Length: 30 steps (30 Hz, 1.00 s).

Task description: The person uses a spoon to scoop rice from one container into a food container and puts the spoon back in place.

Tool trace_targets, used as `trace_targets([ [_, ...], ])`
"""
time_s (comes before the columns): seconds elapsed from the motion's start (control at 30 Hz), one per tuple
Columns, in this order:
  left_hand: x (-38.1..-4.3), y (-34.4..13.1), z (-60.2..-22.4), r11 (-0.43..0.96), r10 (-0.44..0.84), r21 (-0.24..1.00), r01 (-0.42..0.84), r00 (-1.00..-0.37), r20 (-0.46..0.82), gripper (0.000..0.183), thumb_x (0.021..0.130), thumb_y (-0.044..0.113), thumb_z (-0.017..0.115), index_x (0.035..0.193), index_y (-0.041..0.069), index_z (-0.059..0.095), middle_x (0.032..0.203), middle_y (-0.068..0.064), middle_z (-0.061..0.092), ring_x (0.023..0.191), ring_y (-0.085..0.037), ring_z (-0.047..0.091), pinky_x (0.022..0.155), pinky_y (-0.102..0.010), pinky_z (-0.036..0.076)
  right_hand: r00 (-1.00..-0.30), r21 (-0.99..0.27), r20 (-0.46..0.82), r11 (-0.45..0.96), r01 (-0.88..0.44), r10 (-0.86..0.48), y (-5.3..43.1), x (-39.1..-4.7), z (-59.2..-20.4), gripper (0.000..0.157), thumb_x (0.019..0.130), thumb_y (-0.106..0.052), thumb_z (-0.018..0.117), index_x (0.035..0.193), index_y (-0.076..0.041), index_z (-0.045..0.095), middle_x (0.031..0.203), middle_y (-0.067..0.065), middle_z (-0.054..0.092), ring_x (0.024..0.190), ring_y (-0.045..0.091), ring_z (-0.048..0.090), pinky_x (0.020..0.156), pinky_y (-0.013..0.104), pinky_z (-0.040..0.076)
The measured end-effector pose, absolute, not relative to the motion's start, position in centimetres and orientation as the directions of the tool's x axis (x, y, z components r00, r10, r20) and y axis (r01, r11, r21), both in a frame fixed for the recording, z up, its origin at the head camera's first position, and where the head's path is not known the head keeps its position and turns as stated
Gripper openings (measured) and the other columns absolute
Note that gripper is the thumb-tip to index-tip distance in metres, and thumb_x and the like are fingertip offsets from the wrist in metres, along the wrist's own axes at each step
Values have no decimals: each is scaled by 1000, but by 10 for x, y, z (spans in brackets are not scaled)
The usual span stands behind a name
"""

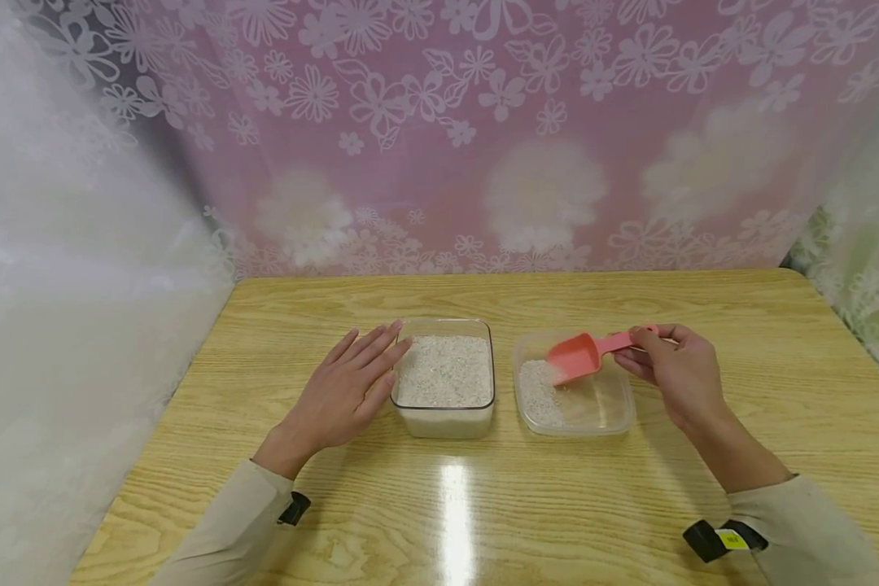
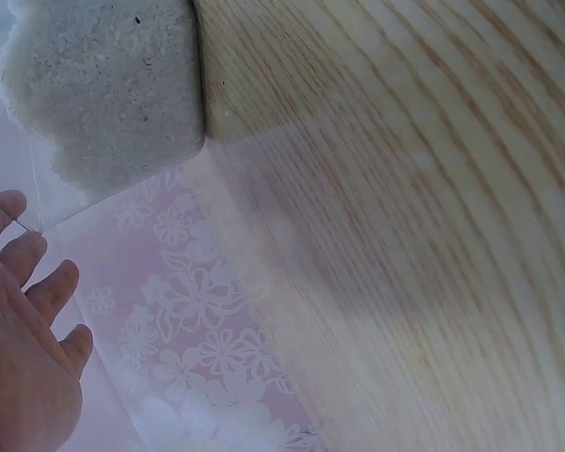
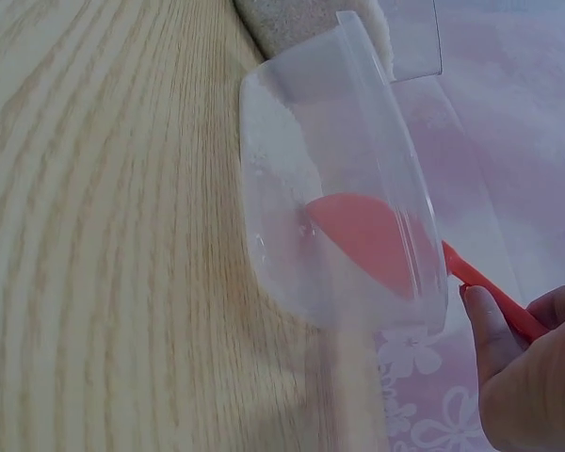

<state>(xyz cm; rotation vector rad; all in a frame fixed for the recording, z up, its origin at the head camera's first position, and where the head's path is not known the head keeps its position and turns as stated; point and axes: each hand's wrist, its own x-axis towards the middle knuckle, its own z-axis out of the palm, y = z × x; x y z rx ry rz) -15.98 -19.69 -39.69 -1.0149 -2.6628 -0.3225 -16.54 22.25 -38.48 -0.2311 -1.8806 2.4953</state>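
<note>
My right hand (image 1: 683,370) pinches the handle of a pink scoop (image 1: 577,358). The scoop's bowl dips into a low clear plastic container (image 1: 608,411), its lip beside a small heap of rice (image 1: 540,391) on the container's left side. In the right wrist view the scoop (image 3: 367,240) shows through the container wall, tilted down to the rice. To the left stands a deeper clear container (image 1: 450,423) with a dark rim, largely filled with rice (image 1: 447,370). My left hand (image 1: 347,391) has its fingers extended, fingertips right at that container's left rim.
Both containers stand side by side on a wood-grain table (image 1: 557,505), with a narrow gap between them. A pink floral curtain (image 1: 439,163) hangs behind the table's far edge. Each wrist wears a black strap, the right one (image 1: 703,541) with a yellow label.
</note>
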Motion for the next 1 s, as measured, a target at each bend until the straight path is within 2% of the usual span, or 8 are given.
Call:
trace_targets([
  [0.2, -159, -197, -396, 728, 615, 110, 676, -716, 330, 50, 105, 37, 23, 151, 19, 32, 156, -3, 25, 142, -20, 22, 116, -44, 12, -990, -971, -92, -229, 66, 105, 224, -165, -380, 30, 93, -11, 63, 106, 8, 43, 82, 6, 72, 74, 17, 71, 70, 28, 55],
  [0.77, -159, -197, -396, 728, 617, 102, 678, -713, 334, 50, 105, 37, 23, 151, 19, 33, 156, -2, 25, 142, -20, 23, 116, -44, 13, -991, -997, 79, 10, -78, 111, 224, -163, -369, 26, 93, -13, 64, 98, 7, 47, 82, -1, 72, 71, 13, 70, 66, 25, 55],
  [0.87, -159, -197, -396, 729, 618, 98, 677, -713, 333, 49, 105, 36, 25, 151, 19, 33, 156, -2, 25, 142, -20, 23, 116, -45, 13, -990, -997, 82, -3, -83, 114, 226, -161, -366, 27, 92, -13, 65, 99, 7, 48, 82, 0, 72, 71, 13, 71, 66, 25, 55],
  [1.0, -159, -197, -395, 730, 619, 94, 677, -714, 326, 49, 105, 34, 29, 151, 19, 34, 156, -2, 25, 142, -19, 23, 116, -45, 13, -993, -993, 28, -110, -41, 116, 230, -160, -359, 32, 91, -14, 67, 104, 7, 47, 82, 3, 72, 71, 16, 71, 67, 28, 56],
])
